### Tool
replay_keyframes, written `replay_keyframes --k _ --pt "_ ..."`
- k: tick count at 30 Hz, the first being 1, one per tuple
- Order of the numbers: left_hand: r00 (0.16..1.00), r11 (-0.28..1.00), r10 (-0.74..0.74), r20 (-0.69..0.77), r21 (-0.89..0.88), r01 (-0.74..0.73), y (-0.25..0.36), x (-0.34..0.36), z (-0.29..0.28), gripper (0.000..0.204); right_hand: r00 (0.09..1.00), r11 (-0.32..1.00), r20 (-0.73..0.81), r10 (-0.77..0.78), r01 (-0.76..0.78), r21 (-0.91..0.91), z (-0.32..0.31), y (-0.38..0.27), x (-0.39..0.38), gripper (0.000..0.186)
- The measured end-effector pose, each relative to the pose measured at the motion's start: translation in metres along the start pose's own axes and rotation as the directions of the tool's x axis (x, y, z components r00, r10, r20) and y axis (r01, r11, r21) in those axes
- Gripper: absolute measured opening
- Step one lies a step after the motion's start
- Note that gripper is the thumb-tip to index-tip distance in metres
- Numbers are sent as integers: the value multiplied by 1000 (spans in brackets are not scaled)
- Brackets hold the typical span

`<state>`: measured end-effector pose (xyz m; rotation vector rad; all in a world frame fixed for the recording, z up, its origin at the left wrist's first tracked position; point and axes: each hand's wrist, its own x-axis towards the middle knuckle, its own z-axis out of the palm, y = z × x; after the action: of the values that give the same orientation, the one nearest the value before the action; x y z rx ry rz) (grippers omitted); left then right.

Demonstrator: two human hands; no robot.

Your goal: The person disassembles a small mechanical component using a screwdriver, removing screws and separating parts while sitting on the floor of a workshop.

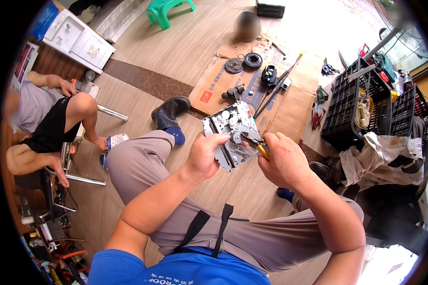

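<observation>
My left hand point(203, 156) grips the near left edge of a silvery metal mechanism point(233, 116), which looks like part of a disc or tape drive with small wheels and a dark slot. It is held tilted above the floor between my knees. In my right hand point(285, 160) are pliers with yellow handles point(264, 152), the fingers wrapped round them. The jaws of the pliers are at the right side of the mechanism, by a dark round part; whether they pinch anything is too small to tell.
Beyond my hands lies flattened cardboard point(290, 121) with black round parts point(253, 60), a black housing point(269, 76) and long thin tools. Black crates point(342, 99) full of tools stand at right. A seated person point(47, 114) is at left; a green stool point(164, 12) stands far off.
</observation>
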<state>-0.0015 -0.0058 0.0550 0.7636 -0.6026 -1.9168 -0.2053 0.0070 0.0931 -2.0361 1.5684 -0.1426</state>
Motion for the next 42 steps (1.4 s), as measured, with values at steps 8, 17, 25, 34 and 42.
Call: replay_keyframes --k 8,17,25,34,42 --pt "1000 999 -5 28 36 4 2 0 0 43 999 999 40 16 -18 45 1 1 -2 28" --pt "999 998 -25 35 54 23 3 0 -1 43 1000 1000 -19 -12 13 21 8 2 -3 23" --pt "998 993 -57 39 102 52 5 -1 -9 43 985 982 143 95 -116 151 9 -2 -6 24" --pt "996 987 -70 56 149 61 4 0 -16 45 955 904 289 72 -185 386 5 1 -1 28" --pt "993 993 -94 75 75 89 7 7 -16 48 994 967 98 41 -64 247 3 1 -9 26"
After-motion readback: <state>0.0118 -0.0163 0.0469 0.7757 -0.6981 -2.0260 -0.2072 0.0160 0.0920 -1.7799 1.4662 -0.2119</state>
